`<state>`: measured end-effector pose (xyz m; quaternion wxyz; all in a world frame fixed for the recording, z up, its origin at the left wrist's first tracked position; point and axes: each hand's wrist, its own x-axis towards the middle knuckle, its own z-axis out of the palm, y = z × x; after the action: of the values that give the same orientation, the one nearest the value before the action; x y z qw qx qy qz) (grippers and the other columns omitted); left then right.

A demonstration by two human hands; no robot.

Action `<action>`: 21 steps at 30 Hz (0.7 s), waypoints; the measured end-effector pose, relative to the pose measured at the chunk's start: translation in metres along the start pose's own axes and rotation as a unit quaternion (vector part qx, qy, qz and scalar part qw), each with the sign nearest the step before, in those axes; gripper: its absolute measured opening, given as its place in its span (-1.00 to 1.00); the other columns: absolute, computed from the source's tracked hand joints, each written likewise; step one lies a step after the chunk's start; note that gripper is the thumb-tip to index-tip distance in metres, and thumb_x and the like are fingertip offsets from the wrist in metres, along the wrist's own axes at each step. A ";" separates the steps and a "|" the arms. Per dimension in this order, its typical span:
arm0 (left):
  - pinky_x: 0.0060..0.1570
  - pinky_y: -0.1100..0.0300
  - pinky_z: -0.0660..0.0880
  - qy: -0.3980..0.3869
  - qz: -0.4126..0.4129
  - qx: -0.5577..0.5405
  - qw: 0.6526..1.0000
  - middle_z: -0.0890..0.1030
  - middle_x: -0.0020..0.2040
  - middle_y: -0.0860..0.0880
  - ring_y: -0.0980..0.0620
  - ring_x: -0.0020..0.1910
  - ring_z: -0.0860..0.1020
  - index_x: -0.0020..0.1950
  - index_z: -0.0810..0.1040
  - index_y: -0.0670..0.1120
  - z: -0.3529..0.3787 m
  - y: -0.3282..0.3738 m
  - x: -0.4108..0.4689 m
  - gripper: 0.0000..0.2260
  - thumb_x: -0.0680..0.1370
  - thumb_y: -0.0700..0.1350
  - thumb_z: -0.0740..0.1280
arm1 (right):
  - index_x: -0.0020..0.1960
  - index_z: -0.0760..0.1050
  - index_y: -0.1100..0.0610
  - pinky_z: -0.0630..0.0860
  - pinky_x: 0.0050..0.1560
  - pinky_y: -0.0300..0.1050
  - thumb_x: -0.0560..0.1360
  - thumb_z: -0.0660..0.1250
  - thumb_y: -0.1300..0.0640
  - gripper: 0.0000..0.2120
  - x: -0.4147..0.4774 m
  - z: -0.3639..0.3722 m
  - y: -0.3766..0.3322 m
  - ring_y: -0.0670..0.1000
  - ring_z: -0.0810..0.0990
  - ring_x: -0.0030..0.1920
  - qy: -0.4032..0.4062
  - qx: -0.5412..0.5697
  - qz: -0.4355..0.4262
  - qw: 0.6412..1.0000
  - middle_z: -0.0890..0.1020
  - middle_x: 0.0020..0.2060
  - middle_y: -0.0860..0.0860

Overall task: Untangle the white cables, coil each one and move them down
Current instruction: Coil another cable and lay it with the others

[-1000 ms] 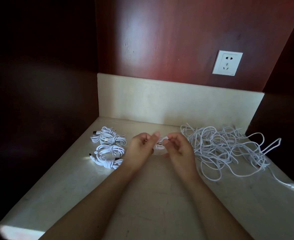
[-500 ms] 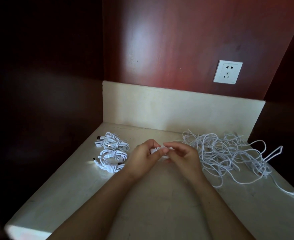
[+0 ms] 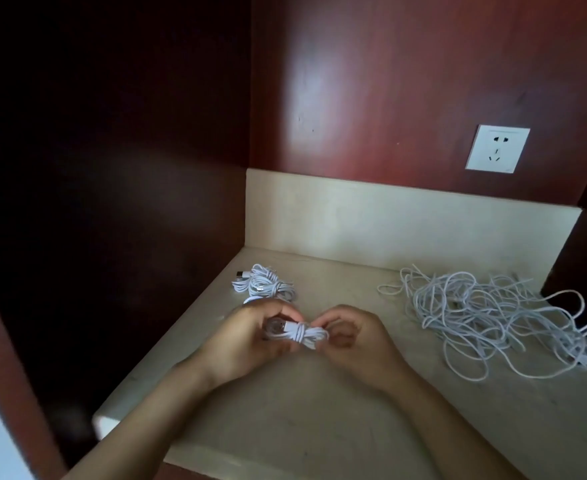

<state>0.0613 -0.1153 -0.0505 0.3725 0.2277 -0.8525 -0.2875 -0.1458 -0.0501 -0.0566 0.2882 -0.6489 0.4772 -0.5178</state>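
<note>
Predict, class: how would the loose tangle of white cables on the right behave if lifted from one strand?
The tangled cable pile is thin and loops limply on the countertop, so it is probably floppy and light. Its strands cross many times, so several would likely drag up together.

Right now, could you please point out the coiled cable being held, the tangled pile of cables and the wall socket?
Coiled cable (image 3: 299, 332), head view: wrapped middle of the bundle.
Tangled pile (image 3: 475, 313), head view: centre of the loose strands.
Wall socket (image 3: 497, 149), head view: middle of the faceplate.
</note>
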 end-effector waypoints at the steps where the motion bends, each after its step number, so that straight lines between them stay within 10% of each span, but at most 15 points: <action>1: -0.06 0.12 0.55 0.014 0.018 0.032 0.999 0.65 -0.07 0.15 0.15 -0.08 0.62 0.00 0.62 0.07 -0.005 -0.002 -0.007 -0.77 0.39 -0.10 0.55 | -0.15 0.65 -0.01 0.56 -0.19 -0.19 0.30 0.48 0.22 -0.82 0.000 0.006 0.002 -0.07 0.66 -0.22 -0.012 -0.032 -0.030 0.999 0.70 -0.21 0.01; 9: 0.07 0.04 0.49 0.046 0.043 0.185 0.981 0.61 -0.01 0.24 0.24 0.03 0.54 0.05 0.55 0.16 -0.026 -0.021 -0.033 -0.67 0.34 0.04 0.54 | 0.00 0.61 -0.05 0.50 0.01 -0.19 0.39 0.39 0.15 -0.79 -0.001 0.035 -0.001 -0.17 0.56 0.01 -0.050 -0.280 -0.185 0.941 0.59 -0.04 -0.19; 21: 0.23 -0.02 0.38 0.058 0.001 0.207 0.977 0.54 0.09 0.26 0.14 0.20 0.46 0.01 0.57 0.17 -0.018 -0.013 -0.042 -0.71 0.32 -0.01 0.25 | 0.09 0.67 -0.07 0.50 0.02 -0.20 0.43 0.32 0.15 -0.70 -0.010 0.033 -0.007 -0.04 0.61 0.03 -0.106 -0.363 -0.224 0.898 0.63 0.11 -0.09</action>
<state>0.1033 -0.1050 -0.0705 0.3660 0.3156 -0.8707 -0.0909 -0.1124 -0.0425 -0.0642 -0.0425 -0.8494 0.4407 -0.2874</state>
